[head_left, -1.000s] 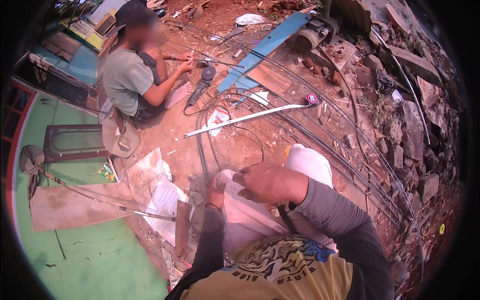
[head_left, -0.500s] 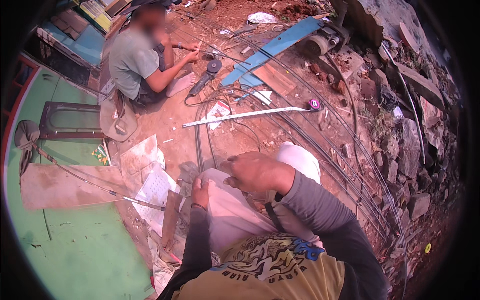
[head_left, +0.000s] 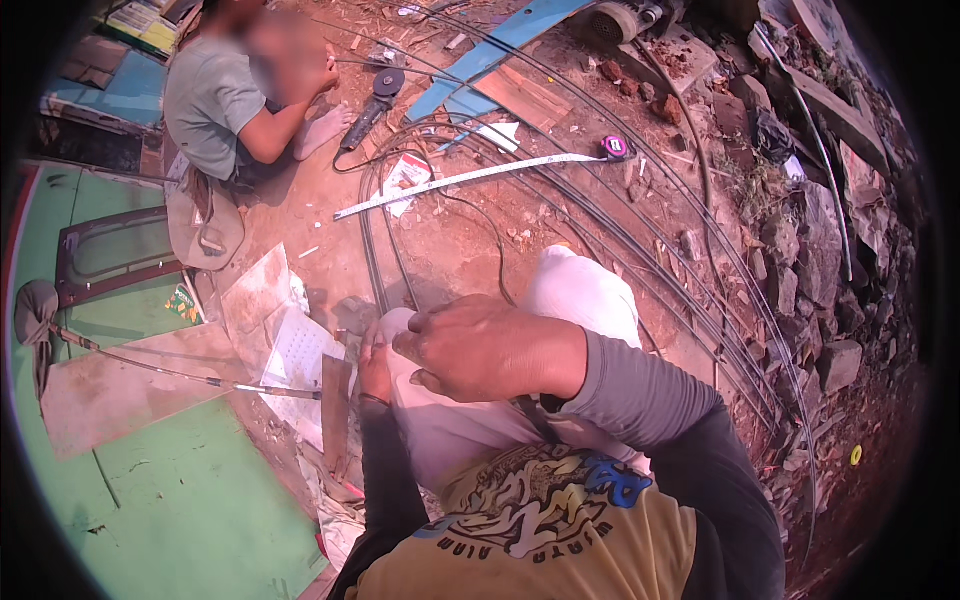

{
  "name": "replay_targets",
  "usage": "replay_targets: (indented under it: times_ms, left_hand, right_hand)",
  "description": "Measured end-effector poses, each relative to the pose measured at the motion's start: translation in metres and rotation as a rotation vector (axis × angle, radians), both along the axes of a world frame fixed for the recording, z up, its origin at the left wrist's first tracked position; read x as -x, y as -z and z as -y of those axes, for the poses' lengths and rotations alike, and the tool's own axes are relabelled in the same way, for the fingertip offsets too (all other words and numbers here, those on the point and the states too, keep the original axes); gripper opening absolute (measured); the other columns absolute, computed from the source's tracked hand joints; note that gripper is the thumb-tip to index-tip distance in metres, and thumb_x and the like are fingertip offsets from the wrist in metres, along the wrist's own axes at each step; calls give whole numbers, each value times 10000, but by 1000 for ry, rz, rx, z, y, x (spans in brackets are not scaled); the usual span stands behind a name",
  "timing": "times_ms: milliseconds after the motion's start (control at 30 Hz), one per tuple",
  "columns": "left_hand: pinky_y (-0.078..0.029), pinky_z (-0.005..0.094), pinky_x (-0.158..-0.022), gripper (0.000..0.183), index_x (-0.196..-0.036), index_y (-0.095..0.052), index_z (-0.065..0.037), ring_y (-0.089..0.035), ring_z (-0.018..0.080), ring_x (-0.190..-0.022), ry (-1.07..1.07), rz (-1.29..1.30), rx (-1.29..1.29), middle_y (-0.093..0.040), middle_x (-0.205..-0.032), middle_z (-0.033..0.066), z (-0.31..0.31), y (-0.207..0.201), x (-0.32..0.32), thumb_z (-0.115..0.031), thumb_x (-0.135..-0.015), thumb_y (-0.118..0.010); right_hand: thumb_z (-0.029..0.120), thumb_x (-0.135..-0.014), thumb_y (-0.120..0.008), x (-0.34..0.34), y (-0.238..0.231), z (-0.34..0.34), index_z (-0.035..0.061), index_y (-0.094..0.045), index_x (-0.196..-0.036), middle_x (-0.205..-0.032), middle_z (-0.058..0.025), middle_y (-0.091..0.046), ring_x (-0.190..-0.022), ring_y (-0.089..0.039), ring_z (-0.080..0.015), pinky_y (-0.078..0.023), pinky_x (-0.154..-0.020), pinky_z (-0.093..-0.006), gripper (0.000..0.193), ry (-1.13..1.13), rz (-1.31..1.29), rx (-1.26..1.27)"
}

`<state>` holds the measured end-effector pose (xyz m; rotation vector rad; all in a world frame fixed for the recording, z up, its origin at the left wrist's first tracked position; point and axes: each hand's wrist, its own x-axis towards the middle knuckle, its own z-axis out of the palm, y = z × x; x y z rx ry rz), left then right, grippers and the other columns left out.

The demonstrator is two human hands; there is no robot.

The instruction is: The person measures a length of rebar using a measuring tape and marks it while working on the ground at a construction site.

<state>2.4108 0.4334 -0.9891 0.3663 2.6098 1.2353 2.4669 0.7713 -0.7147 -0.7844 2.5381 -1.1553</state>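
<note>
My right hand is held over my left knee, its fingers curled inward. Whatever it may grip is hidden from view. Against the outer side of that same knee, in pale trousers, lies my left hand, fingers up and nothing visible in it. Beyond my knees, a tape measure with a pink and black case lies with its white blade drawn out to the left. Long thin steel rods run under the blade and curve past my right side.
Across from me a person sits near an angle grinder on the dirt. Blue board and brown board lie beyond the tape. Rubble and stones line the right. Green panel and a hammer-like long-handled tool are left.
My view has shifted, so the ground and the seated person appear farther up and left. Both my hands stay at my left knee, and the tape measure lies as before.
</note>
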Motion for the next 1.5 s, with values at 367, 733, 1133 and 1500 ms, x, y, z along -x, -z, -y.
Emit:
replay_targets:
  times_ms: [367,733,1133,1500]
  left_hand:
    - [-395,335,-1007,477,-1283,-504,53,-501,249,-1204,-124,289,-44,-534,-1296,171,-40,-32,11,-319,-985,-468]
    - [-406,327,-992,482,-1271,-512,63,-514,248,-1181,-283,759,-421,-535,-1288,177,-77,-34,28,-320,-981,-477]
    - [-351,364,-1057,430,-1251,-560,35,-504,313,-1237,87,152,328,-567,-1283,210,-68,-61,31,-259,-939,-520]
    - [-332,392,-1066,421,-1190,-597,46,-500,342,-1227,-23,170,355,-584,-1237,238,-37,-56,24,-283,-955,-481]
  right_hand:
    - [165,-672,-632,2,30,36,59,-704,-700,-706,-141,-666,-680,-652,-337,-512,-604,-440,132,204,-431,175]
    - [231,-853,-621,-50,23,-94,29,-617,-1065,-856,-171,-654,-781,-649,-330,-510,-710,-401,293,674,-580,643]
    - [223,-829,-651,-236,410,-196,98,-627,-1118,-1077,-120,-585,-1086,-509,-330,-391,-932,-470,316,1623,169,-663]
    - [230,-821,-671,-254,399,-201,84,-618,-924,-943,-108,-582,-958,-541,-327,-411,-819,-447,187,1510,107,-706]
